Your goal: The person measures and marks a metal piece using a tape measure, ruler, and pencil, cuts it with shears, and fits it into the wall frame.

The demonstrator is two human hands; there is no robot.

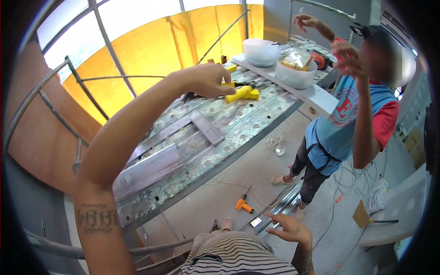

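My left arm stretches far over a perforated metal scaffold platform (201, 161). At its end my left hand (206, 80) is open, thumb and fingers apart, just beside a yellow tool (242, 94) with a rounded end. Whether the thumb touches that tool I cannot tell. Low on the right, in front of my body, my right hand (291, 229) is open and holds nothing. Below my left forearm lie a wide ribbed metal profile (151, 168), a long flat strip (167, 131) and a short grey bar (207, 128).
A co-worker (332, 119) stands across with both arms raised. Two white tubs (261, 52) (297, 73) rest on a pale board (316, 97). On the floor are an orange drill (244, 205), metal channels (282, 208) and loose cables (355, 178). Scaffold pipes (39, 96) curve along the left.
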